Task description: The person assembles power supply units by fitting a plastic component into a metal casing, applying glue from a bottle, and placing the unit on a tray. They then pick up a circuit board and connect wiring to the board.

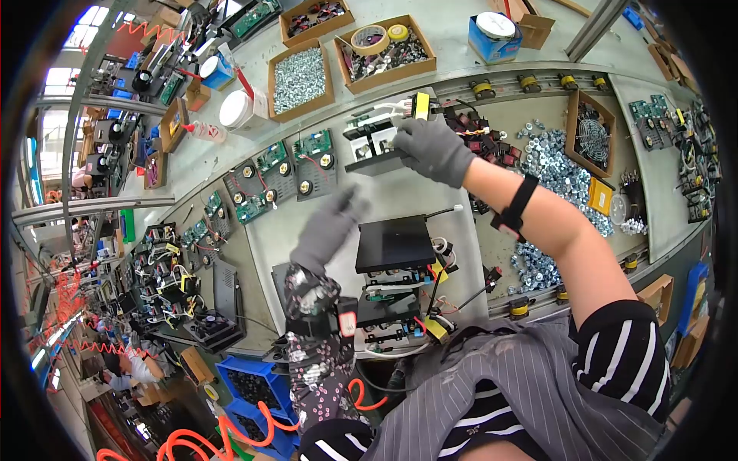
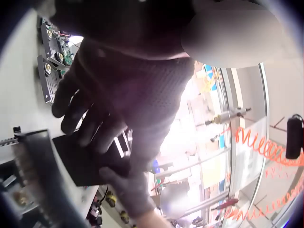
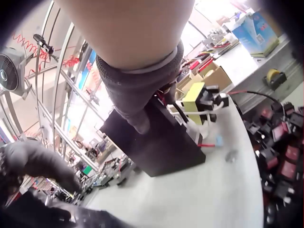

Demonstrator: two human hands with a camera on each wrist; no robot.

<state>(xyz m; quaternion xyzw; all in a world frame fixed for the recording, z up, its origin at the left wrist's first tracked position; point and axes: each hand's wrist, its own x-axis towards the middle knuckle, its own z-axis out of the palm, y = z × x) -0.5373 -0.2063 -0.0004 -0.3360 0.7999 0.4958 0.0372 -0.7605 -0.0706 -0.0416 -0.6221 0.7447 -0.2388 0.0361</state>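
The box is toward the tabletop's far side, past two near boxes. Your left hand has loose fingers holding nothing; your right hand grips the box. You seem to be placing it; next probably needs gentle, steady holding.

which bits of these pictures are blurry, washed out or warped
Head view: scene bowed, corners black, left hand smeared, probably by motion; left wrist view: blown-out glare beside that shaded hand; right wrist view: the worktop has a curved edge, and the black panel shows little detail.
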